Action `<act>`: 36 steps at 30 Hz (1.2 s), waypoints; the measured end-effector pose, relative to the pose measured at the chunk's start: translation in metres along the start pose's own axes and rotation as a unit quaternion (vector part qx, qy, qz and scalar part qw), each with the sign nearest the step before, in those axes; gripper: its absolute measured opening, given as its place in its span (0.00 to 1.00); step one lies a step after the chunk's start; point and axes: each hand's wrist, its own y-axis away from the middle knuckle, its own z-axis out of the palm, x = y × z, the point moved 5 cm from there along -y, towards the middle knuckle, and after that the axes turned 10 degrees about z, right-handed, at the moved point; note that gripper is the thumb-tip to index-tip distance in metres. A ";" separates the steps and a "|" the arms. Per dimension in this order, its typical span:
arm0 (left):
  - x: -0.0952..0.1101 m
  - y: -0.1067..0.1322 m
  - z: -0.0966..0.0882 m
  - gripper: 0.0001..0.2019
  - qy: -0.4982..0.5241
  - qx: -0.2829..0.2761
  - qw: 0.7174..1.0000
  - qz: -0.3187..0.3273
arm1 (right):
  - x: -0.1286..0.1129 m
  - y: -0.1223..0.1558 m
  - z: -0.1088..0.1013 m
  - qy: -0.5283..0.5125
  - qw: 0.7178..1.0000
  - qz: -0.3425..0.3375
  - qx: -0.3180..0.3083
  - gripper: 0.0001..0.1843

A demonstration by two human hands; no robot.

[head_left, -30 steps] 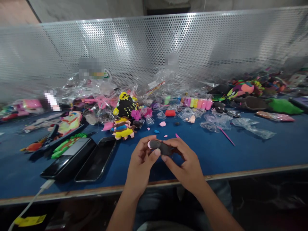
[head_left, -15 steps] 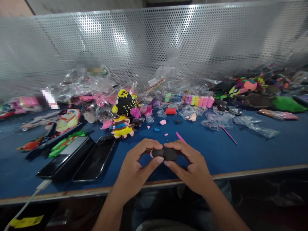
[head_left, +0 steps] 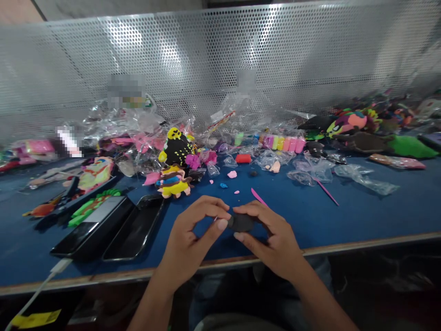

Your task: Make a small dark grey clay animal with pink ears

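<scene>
A lump of black modelling clay (head_left: 242,222) is held over the front of the blue table. My right hand (head_left: 267,232) grips it between the thumb below and the fingers above. At its left end my left hand (head_left: 201,230) pinches with thumb and fingertips, which cover most of that end. A sliver of pink shows at the left fingertips. Just beyond my right hand lies a pink plastic modelling knife (head_left: 258,196). Small bits of clay lie farther back: a pale pink piece (head_left: 232,174), a blue piece (head_left: 223,185) and a dark piece (head_left: 253,174).
On the left lie a black phone (head_left: 139,230), a black boxy device (head_left: 93,227) and a white cable (head_left: 41,285). Clay figures, including a yellow one (head_left: 174,184), clear wrappers (head_left: 313,170) and colourful clay sticks (head_left: 284,143) crowd the back before a perforated metal panel (head_left: 213,55).
My left thumb and fingertips have closed in at the clay's left end, hiding the dark and pink part that showed there. My right hand keeps its grip. The view has shifted slightly.
</scene>
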 end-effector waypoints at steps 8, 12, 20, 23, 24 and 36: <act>0.014 -0.007 -0.001 0.07 -0.153 -0.047 0.984 0.081 | 0.002 0.002 0.001 0.000 1.000 0.001 -0.006 0.16; 0.012 -0.008 -0.001 0.07 -0.149 -0.068 0.982 0.090 | 0.001 0.002 0.001 -0.010 1.000 0.004 -0.010 0.16; 0.003 0.002 -0.004 0.14 -0.063 -0.036 0.996 0.045 | 0.007 0.002 -0.002 -0.060 0.996 0.058 -0.006 0.16; 0.003 0.002 0.000 0.13 -0.049 -0.038 0.997 0.038 | 0.009 0.002 -0.002 -0.084 0.994 0.067 -0.012 0.16; 0.003 0.002 0.001 0.12 -0.044 -0.039 0.998 0.036 | 0.009 0.002 -0.002 -0.088 0.994 0.069 -0.013 0.16; 0.019 -0.003 0.004 0.13 -0.172 -0.088 0.970 0.146 | 0.012 0.003 -0.001 -0.111 0.989 0.089 -0.024 0.16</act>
